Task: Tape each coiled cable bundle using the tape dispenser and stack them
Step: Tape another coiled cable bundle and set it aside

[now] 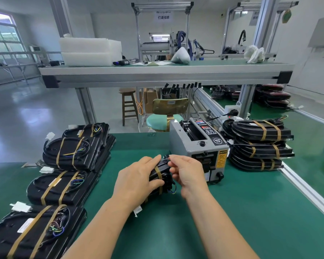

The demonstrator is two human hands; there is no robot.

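We've got a green desk with pale metal edging. Middle cable bundle: black, one tan tape band, blue and yellow wires at its end. Left bundles and right stack: black, two tan bands each. Connectors on the left ones: white. Tape dispenser: grey body, black top panel, yellow warning label. Chair: mint seat, gold back. Stool: brown wood. Foam blocks: white.
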